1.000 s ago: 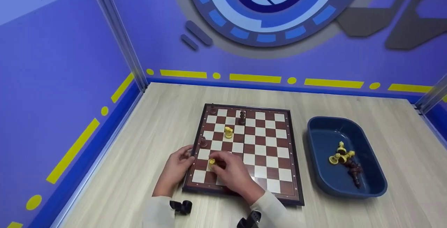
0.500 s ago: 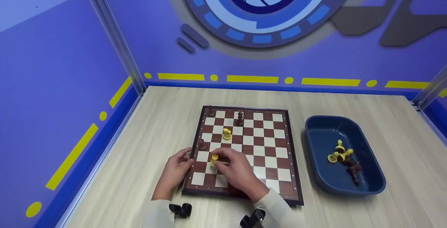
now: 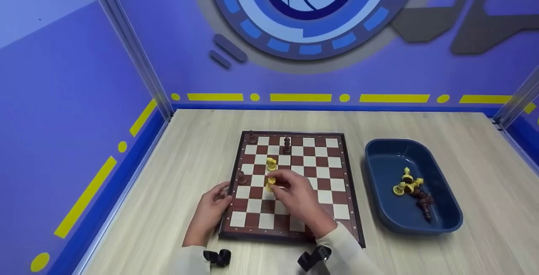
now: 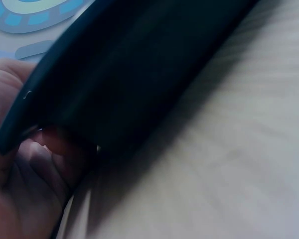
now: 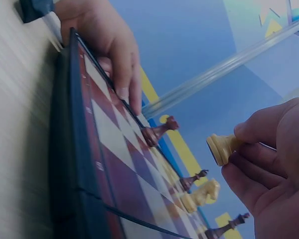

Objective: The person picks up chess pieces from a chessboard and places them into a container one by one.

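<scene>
Nearest, at the near side of the chessboard [image 3: 309,172], were two pale sleeves [image 3: 191,260], each with a black wrist device [image 3: 218,258]. On the chessboard's left edge the left hand [image 3: 209,209] gripped the frame, thumb and fingers curled about the rim, apparently to steady it. Over the chessboard's left half, the right hand [image 3: 301,197] pinched a yellow piece [image 3: 270,183] between thumb and fingers; the right wrist view showed its base lifted clear of the squares. The fingers hid too much to tell which piece it was.

The step in hand looked like carrying it to a square. As far as could be judged, the next move called for lowering the base flat onto one square, then parting the fingers without nudging its neighbours.

Farther up the chessboard stood a dark piece [image 3: 242,178] by the left edge, a yellow knight [image 3: 271,164] inward of it, a tall dark piece [image 3: 287,145] near the far edge and a small dark piece [image 3: 252,137] in the far left corner. Right of the chessboard, apart from it, a blue tub [image 3: 387,161] held clustered yellow [image 3: 407,177] and dark pieces [image 3: 425,201]. Beyond the chessboard rose a purple-blue wall [image 3: 181,47].
</scene>
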Tool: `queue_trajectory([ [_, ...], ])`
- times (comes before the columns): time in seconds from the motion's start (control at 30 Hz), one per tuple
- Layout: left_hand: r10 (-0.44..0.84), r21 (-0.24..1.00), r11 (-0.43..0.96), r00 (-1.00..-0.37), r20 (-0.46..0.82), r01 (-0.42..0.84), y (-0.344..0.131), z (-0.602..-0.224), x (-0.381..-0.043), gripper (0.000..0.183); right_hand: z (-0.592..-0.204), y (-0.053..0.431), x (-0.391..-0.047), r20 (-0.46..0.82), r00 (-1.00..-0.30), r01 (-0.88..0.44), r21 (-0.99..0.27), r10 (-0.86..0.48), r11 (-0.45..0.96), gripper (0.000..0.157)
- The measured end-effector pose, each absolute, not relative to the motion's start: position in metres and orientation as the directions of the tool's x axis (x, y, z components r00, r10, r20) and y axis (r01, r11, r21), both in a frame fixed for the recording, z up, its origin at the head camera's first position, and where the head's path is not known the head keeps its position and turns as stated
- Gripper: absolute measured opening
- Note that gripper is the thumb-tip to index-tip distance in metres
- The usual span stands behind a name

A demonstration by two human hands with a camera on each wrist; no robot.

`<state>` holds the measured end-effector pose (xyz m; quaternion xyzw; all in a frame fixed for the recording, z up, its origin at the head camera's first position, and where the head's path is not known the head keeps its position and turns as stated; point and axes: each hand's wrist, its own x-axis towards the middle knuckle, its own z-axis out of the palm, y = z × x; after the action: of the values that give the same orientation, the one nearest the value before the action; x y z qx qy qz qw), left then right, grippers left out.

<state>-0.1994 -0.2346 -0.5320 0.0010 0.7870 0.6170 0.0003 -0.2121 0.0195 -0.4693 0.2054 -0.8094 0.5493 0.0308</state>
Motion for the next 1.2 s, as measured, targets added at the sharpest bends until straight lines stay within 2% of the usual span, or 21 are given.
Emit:
queue_trajectory([
  [0.27, 0.005, 0.964, 0.264, -1.000, 0.030, 0.031, -0.235, -0.531, -0.198, 0.046, -0.466, 0.031, -0.218, 0.320, -0.914, -0.396, -0.838, -0.249, 0.376, 0.024],
  [0.77, -0.007, 0.972, 0.233, -1.000, 0.006, 0.004, -0.233, -0.529, -0.199, 0.047, -0.457, 0.057, -0.230, 0.338, -0.934, -0.356, -0.863, -0.115, 0.359, 0.025],
  [1.2, 0.001, 0.967, 0.256, -1.000, 0.021, 0.020, -0.234, -0.530, -0.199, 0.046, -0.447, 0.092, -0.243, 0.280, -0.960, -0.260, -0.884, -0.006, 0.387, 0.026],
])
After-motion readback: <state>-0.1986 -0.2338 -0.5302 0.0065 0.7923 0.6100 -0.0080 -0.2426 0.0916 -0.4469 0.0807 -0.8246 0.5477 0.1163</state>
